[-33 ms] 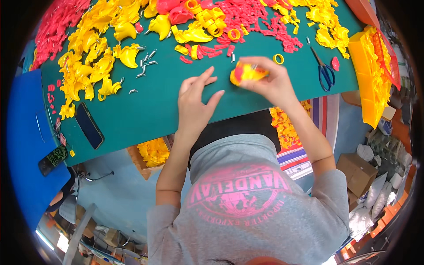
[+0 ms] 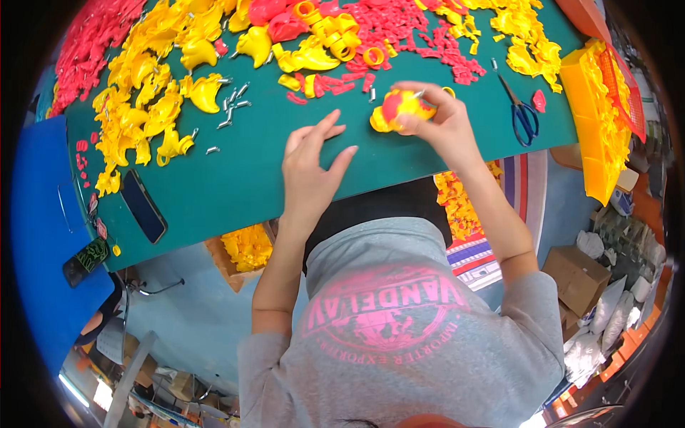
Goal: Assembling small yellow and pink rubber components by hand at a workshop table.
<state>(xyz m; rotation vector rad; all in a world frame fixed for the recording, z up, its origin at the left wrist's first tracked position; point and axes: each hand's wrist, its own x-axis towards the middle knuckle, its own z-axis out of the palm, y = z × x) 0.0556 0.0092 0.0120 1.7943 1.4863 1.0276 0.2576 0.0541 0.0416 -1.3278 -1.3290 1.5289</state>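
Plastic piece, showing more red than moments earlier, sits upper centre, pinched between my right hand's thumb and fingers; left of centre, my left hand is loosely open.

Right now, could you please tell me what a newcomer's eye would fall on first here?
Probably the bright yellow plastic parts heaped on the left of the green table, with a mound of red parts at the upper left. Next might come the red-and-yellow piece in the right hand, with the empty left hand to its left. Farther right, scissors with dark blue handles lie on the table.
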